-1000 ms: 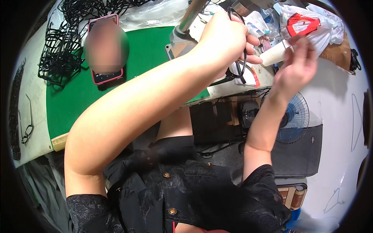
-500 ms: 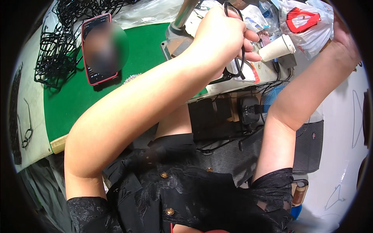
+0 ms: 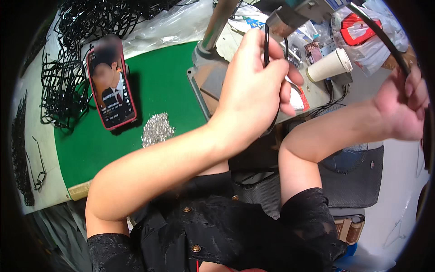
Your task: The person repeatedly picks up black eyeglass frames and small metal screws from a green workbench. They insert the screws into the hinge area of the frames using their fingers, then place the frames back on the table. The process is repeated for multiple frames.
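Observation:
My left hand (image 3: 260, 86) is closed on a black eyeglass frame (image 3: 266, 45), held up against the metal head of a bench press (image 3: 283, 22). Fingers and palm cover much of the frame. On the right, my right hand (image 3: 404, 102) wraps round the black lever (image 3: 383, 36) that slopes down from the press. Left of my left forearm, a heap of tiny silver metal parts (image 3: 157, 130) lies on a green mat (image 3: 176, 68). A large tangle of black eyeglass frames (image 3: 68, 86) sits at the far left.
A phone in a red case (image 3: 113, 88) leans on the mat, its screen lit. Behind my left hand stand a white paper cup (image 3: 330, 65) and a plastic bag with a red item (image 3: 358, 29). The press's post (image 3: 216, 27) rises from a metal base (image 3: 199, 88). A black chair (image 3: 353, 181) is below.
My right hand has come down and inward with the lever, which is now in view. My left hand has shifted slightly down with the eyeglass frame. The silver heap shows more fully.

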Motion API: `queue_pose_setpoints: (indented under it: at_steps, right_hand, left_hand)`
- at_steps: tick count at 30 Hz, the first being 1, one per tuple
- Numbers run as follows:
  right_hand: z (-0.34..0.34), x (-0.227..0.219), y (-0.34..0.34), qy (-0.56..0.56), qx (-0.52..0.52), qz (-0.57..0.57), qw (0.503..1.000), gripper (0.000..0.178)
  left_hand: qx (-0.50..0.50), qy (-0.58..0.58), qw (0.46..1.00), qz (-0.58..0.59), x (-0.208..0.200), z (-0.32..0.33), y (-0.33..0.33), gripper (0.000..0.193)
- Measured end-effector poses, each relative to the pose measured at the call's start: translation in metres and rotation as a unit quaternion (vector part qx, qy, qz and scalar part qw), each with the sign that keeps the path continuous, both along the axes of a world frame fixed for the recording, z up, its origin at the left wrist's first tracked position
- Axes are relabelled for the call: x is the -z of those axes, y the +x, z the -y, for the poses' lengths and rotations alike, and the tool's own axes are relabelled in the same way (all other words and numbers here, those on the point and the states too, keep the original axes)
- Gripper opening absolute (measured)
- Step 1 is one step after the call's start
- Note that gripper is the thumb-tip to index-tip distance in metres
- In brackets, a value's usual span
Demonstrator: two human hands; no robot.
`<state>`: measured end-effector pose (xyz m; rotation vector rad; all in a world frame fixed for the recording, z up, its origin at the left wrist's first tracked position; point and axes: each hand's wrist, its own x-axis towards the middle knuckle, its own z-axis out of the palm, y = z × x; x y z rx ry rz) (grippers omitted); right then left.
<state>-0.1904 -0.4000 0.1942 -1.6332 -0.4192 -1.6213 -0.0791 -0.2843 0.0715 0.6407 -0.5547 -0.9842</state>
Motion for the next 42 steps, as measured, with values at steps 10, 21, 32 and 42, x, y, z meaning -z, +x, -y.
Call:
queue_pose_setpoints:
  at_steps: [10, 21, 32, 42]
  right_hand:
    - [0.011, 0.031, -0.018, 0.020, 0.074, 0.058, 0.995, 0.056]
    - [-0.029, 0.043, 0.016, 0.054, 0.099, -0.032, 0.993, 0.028]
    - [-0.105, 0.102, 0.058, 0.116, -0.037, -0.400, 0.908, 0.016]
    - [-0.099, 0.151, 0.064, 0.097, -0.196, -0.344, 0.913, 0.016]
  left_hand:
    - [0.023, 0.000, 0.999, 0.040, -0.005, -0.005, 0.003, 0.012]
    - [-0.104, -0.013, 0.932, 0.347, 0.003, -0.068, 0.032, 0.010]
    - [-0.204, -0.034, 0.798, 0.565, 0.040, -0.125, 0.052, 0.013]
    - [-0.133, 0.031, 0.762, 0.634, 0.040, -0.168, 0.052, 0.053]
